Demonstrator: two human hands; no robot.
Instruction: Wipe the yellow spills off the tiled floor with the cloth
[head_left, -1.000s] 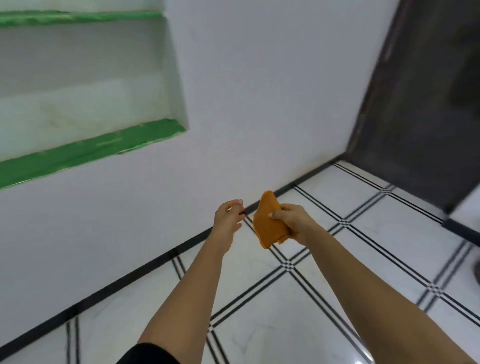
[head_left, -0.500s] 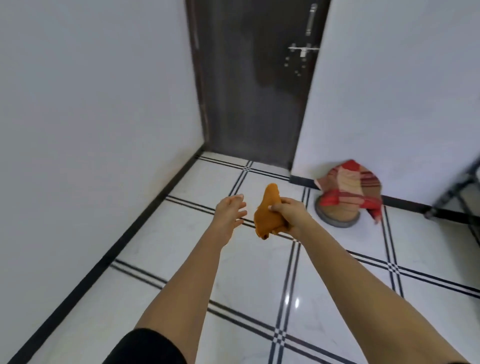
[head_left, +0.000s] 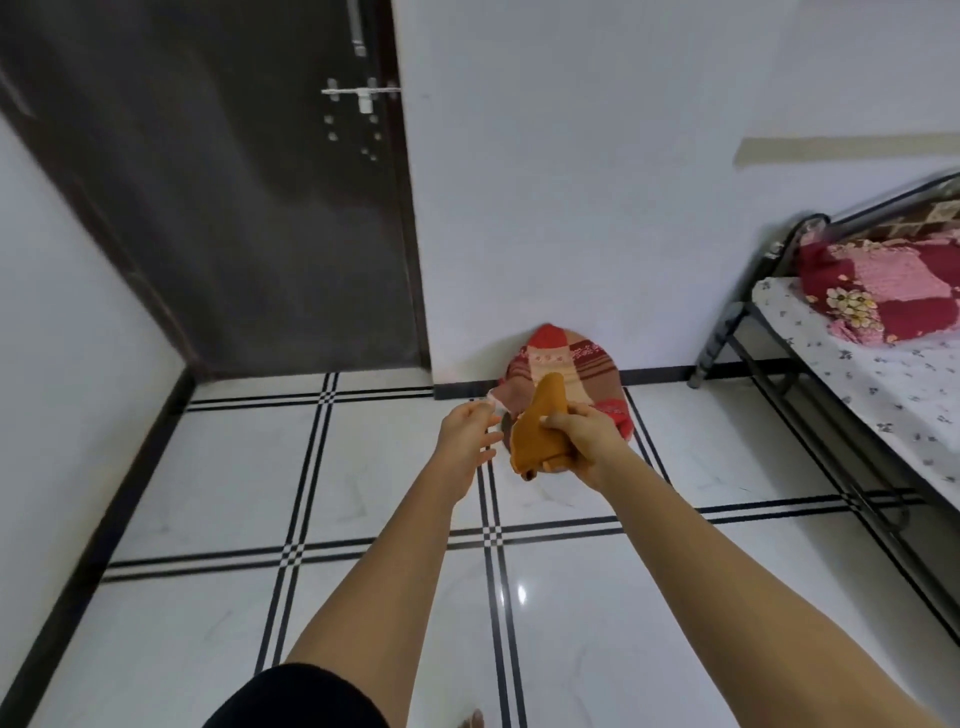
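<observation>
currently the right hand (head_left: 582, 436) grips one bunched orange cloth (head_left: 535, 441) in the air above the tiled floor (head_left: 234, 467); the left hand (head_left: 467, 436) hovers just beside it at nine o'clock, fingers loose, holding nothing. no yellow spill shows, so this looks like the searching step: next, find one and lower the cloth. one patterned bundle (head_left: 566, 358) at twelve, one door (head_left: 234, 208) at ten, one bed (head_left: 857, 374) at three

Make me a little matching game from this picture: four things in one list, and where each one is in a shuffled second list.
1 cloth
2 door
3 bed
4 red bundle

a far right
b at the foot of the wall
c in the right hand
d back left

Pairs: 1-c, 2-d, 3-a, 4-b
</observation>
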